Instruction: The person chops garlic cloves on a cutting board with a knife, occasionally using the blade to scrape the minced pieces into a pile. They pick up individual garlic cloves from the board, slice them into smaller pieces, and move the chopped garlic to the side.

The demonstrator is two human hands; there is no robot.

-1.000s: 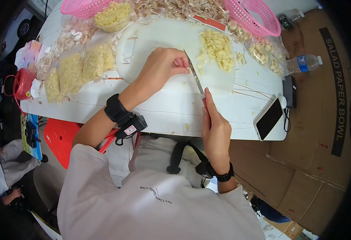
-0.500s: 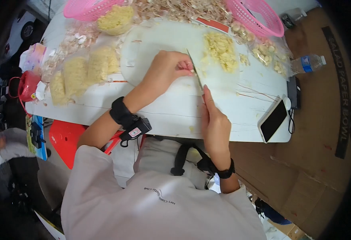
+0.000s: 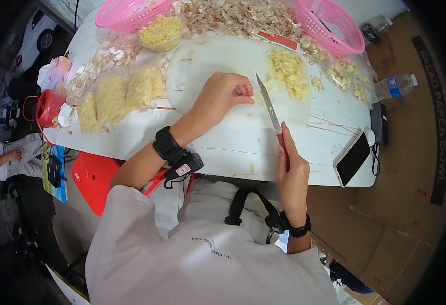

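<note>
Slim knife (image 3: 267, 103) angled over the white cutting board (image 3: 218, 56), beside sliced garlic (image 3: 289, 72)

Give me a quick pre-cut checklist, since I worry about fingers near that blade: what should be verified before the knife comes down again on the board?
1. Right hand grips the knife by its handle: ok.
2. Blade apart from the left hand: ok, a gap shows between them.
3. Left fingertips curled over the garlic piece: cannot tell, the piece is too small to see.
4. Cutting board lies flat on the table: ok.
5. Sliced garlic pile clear of the cutting spot: ok, it sits to the blade's right.
6. Phone away from the blade: ok, at the table edge.
</note>
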